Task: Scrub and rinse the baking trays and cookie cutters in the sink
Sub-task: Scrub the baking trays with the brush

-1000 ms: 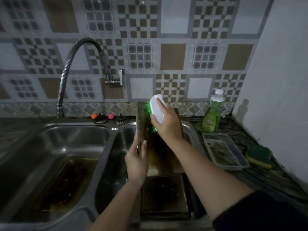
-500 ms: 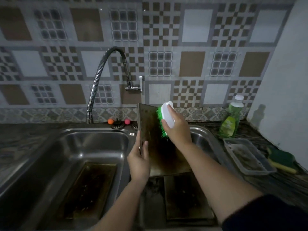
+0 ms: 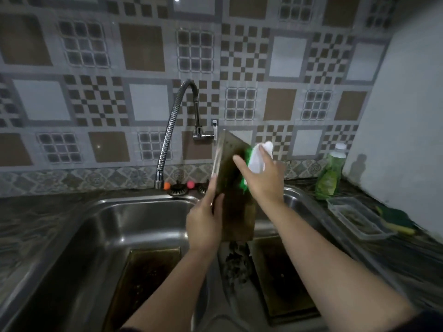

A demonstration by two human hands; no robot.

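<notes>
Since the earlier frame the brush has slid toward the upper right edge of the baking tray, which now stands steeper above the sink. The right hand grips the brush, index finger extended; the left hand pinches the tray's left rim. The tray looks stiff, thin and probably slippery — best held by its rim.
</notes>
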